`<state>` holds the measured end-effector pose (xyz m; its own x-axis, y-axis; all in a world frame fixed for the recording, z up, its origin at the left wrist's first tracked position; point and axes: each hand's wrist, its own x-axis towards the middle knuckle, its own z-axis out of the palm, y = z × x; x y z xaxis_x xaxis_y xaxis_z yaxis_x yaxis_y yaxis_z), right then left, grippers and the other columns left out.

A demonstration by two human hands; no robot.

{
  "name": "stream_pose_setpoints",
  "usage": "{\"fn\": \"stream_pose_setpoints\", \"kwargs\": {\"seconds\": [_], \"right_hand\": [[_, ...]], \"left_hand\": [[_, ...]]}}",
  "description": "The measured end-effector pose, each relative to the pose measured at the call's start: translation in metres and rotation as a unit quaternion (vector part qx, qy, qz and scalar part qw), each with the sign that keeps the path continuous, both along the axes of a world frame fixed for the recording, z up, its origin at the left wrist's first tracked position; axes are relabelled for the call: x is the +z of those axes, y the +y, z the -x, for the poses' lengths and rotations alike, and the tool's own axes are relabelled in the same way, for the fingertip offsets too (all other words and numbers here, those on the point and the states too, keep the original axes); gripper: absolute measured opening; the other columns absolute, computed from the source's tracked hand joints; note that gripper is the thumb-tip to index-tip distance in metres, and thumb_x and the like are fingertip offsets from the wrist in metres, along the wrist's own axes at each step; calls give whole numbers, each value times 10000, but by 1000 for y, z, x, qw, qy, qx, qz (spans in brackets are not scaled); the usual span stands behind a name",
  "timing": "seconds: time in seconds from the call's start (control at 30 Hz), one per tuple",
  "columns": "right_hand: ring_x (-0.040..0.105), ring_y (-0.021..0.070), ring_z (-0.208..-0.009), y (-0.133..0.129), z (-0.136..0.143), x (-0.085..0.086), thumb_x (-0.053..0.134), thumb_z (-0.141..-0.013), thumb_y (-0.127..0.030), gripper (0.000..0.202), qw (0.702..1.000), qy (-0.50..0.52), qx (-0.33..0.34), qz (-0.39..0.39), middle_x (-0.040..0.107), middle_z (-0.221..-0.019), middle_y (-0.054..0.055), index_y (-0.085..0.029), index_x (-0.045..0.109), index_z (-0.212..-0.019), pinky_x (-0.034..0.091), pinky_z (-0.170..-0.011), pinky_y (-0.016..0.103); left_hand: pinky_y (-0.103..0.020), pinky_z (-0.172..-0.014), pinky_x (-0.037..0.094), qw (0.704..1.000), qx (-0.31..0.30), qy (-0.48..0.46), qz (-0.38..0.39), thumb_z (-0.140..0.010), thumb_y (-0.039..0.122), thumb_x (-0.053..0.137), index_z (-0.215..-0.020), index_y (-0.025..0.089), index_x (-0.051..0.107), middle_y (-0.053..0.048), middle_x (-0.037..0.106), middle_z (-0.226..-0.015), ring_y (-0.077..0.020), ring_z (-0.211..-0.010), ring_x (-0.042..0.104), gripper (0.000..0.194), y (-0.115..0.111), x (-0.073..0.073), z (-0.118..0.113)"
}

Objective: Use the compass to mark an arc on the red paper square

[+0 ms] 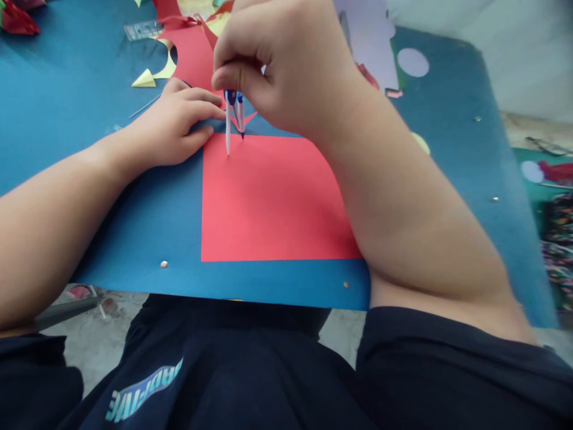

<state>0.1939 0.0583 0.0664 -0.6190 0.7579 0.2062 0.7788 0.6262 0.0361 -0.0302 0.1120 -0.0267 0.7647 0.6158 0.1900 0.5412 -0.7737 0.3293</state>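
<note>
A red paper sheet [273, 203] lies on the blue table [147, 233]. My right hand [277, 65] pinches the top of a blue and white drawing compass [233, 116]. The compass stands upright with its tips on the sheet's far left corner. My left hand [172, 128] lies flat on the table beside that corner, fingertips touching the paper's edge. My right forearm crosses over the sheet's right side and hides it.
Red and yellow paper scraps [154, 74] lie at the far side of the table, with a clear plastic ruler [143, 28]. A pale paper circle [412, 62] sits at the far right. The table's near edge runs above my lap.
</note>
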Motion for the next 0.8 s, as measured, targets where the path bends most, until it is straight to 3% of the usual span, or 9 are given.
{"fn": "stream_pose_setpoints", "kwargs": {"seconds": [0.1,0.2,0.37,0.47,0.6,0.8], "right_hand": [[759,312,-1250,-3,3,0,563,-1159,-254,384,1000,14,7,4,807,-1295,138,-49,841,-1326,561,-1104,403],[771,312,-1254,3,-1,-4,518,-1170,-277,413,998,27,51,6,809,-1254,109,-84,857,-1305,581,-1091,419],[787,262,-1107,18,-16,-13,548,-1113,-267,377,983,93,155,-25,818,-1049,24,-173,905,-1189,581,-979,395],[777,246,-1084,8,-17,-4,606,-1131,-259,339,987,99,123,12,836,-1042,40,-132,917,-1169,566,-966,367],[769,265,-1136,-9,-13,11,633,-1169,-220,320,996,50,47,51,855,-1176,102,-82,902,-1270,566,-997,362],[760,272,-1159,-11,-9,13,607,-1179,-222,336,998,18,31,44,843,-1225,99,-86,886,-1308,548,-1015,371]], "left_hand": [[-573,-1258,489,999,20,-25,-11,-999,431,461,-1343,260,819,-103,824,-1422,-340,-1348,709,525,-2,1,-1],[-504,-1111,602,994,83,-71,-8,-959,392,527,-1185,244,844,-86,868,-1232,-314,-1130,772,417,-7,4,-1],[-470,-1067,628,992,96,-81,-3,-940,391,568,-1100,244,850,-75,879,-1181,-266,-968,752,356,-11,7,-2],[-452,-1036,641,994,83,-75,4,-946,412,563,-1098,283,854,-60,877,-1209,-243,-902,711,353,-10,7,-1],[-451,-992,637,995,76,-67,-4,-962,437,563,-1090,300,863,-62,871,-1140,-253,-903,704,354,-7,6,1],[-454,-996,634,995,76,-61,-5,-963,444,559,-1103,286,869,-78,863,-1177,-254,-918,705,375,-7,5,2]]}}
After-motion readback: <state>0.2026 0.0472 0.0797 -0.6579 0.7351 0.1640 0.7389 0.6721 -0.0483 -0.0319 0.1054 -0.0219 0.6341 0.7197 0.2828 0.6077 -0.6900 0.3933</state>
